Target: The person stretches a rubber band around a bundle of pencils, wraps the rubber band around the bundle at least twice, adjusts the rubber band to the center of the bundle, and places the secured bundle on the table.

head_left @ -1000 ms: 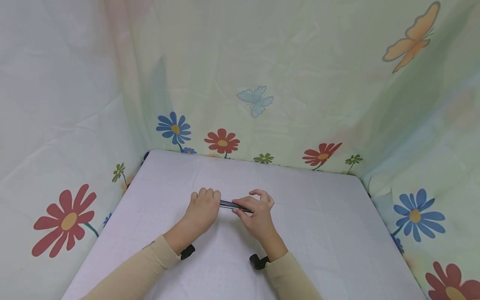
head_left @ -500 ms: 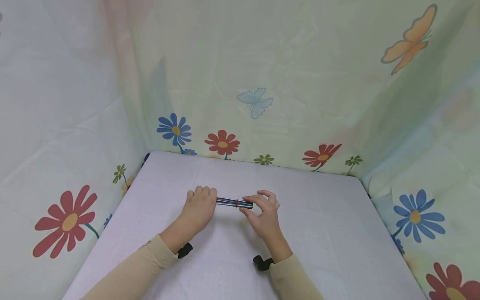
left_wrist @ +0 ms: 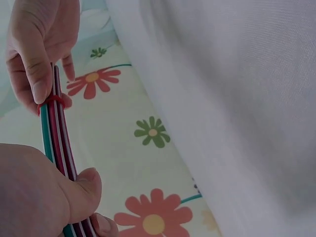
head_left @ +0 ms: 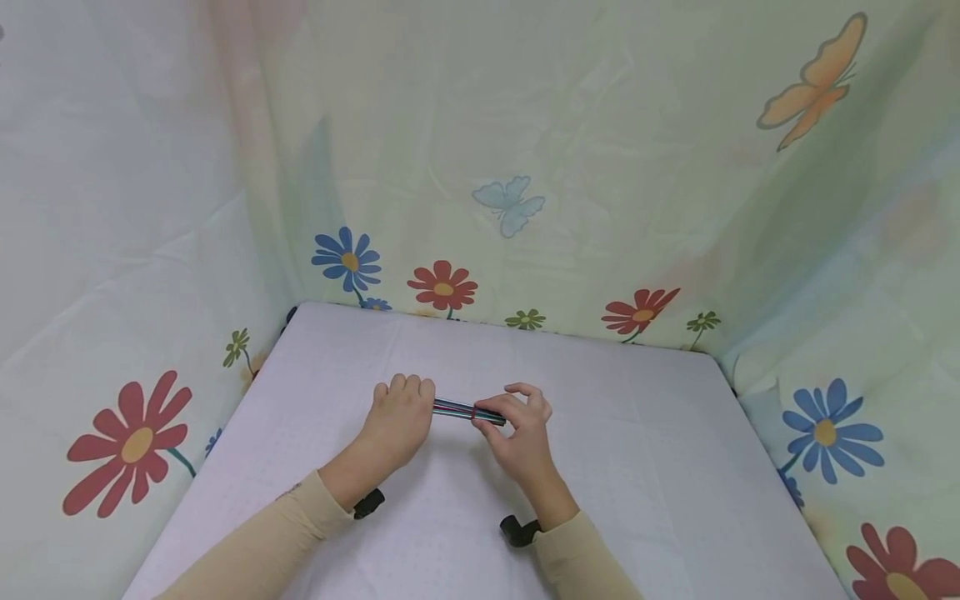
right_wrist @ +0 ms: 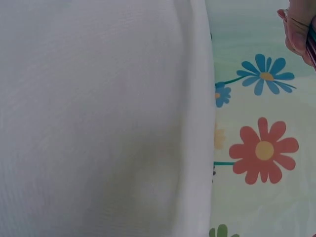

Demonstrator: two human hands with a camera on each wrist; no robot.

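Both hands hold a bundle of slim striped pencils [head_left: 452,408], teal, crimson and dark, off the table. Its left part is gripped by my left hand [head_left: 397,421], whose fingers curl over it and hide that end. Around the right part sits a thin red rubber band [left_wrist: 52,100]. There, my right hand [head_left: 517,425] pinches the bundle between thumb and index finger, the other fingers raised. The left wrist view shows the right thumb [left_wrist: 40,93] touching the band. In the right wrist view only part of my left hand [right_wrist: 298,32] shows at the upper right corner.
A white cloth covers the table [head_left: 637,467]. Hanging fabric printed with flowers and butterflies [head_left: 600,167] closes in the back and sides. Black wrist-camera mounts [head_left: 519,531] sit below both wrists.
My right fingers shifted right toward the bundle's end, uncovering the red band, then came back left to the band. The left hand moved slightly left, keeping its grip.
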